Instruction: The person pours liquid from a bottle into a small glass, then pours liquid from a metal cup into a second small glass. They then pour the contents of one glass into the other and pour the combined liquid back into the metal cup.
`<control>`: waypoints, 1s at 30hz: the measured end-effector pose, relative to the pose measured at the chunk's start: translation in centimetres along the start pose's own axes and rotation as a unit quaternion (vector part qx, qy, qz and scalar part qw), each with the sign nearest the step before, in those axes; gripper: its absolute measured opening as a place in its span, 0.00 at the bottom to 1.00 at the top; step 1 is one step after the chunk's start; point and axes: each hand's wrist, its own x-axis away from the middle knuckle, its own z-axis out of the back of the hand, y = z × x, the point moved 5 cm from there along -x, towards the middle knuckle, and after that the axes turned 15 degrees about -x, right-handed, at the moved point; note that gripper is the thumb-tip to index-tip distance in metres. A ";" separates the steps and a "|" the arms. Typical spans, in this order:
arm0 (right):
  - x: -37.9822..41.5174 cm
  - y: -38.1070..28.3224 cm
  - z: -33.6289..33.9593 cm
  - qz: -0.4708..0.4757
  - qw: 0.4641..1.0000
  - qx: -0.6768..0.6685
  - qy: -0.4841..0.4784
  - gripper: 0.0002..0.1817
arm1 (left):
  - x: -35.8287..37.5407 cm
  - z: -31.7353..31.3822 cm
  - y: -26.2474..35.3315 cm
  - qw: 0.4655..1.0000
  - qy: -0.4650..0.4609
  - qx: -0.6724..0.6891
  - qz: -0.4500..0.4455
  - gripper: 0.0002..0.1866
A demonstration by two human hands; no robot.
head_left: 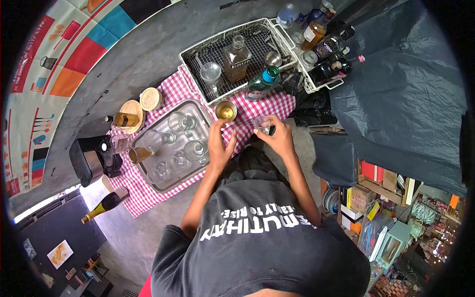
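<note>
A small clear glass [262,123] is pinched between the fingers and thumb of my right hand [278,137], above the checked cloth. My left hand [220,143] is open, with its thumb apart from the fingers and the fingertips just below a round cup of golden liquid [226,111]. That cup stands near the front edge of the white wire basket [198,94]. A green bottle with a blue cap [263,83] leans at the basket's front rim, beyond my right hand. Left of my left hand, a metal tray [157,187] bears several clear glasses [196,150].
Inside the basket are a square bottle [236,62], a clear glass goblet [212,76] and a metal bowl [272,59]. Several bottles [314,34] crowd the back right. A dark bottle with gold foil [106,204] lies at the left edge of the checked cloth [141,203].
</note>
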 end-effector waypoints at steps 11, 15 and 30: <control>-1.3 -2.4 1.1 0.005 0.998 -0.034 -0.056 0.28 | -1.0 -4.0 3.0 0.960 -0.239 0.142 -0.045 0.35; -1.8 -3.3 1.1 0.022 0.994 -0.058 -0.087 0.28 | -1.2 -4.4 4.0 0.957 -0.247 0.150 -0.028 0.37; -4.7 -2.2 1.8 0.021 0.975 -0.083 -0.207 0.35 | -2.7 -5.7 4.6 0.972 -0.182 0.139 0.053 0.30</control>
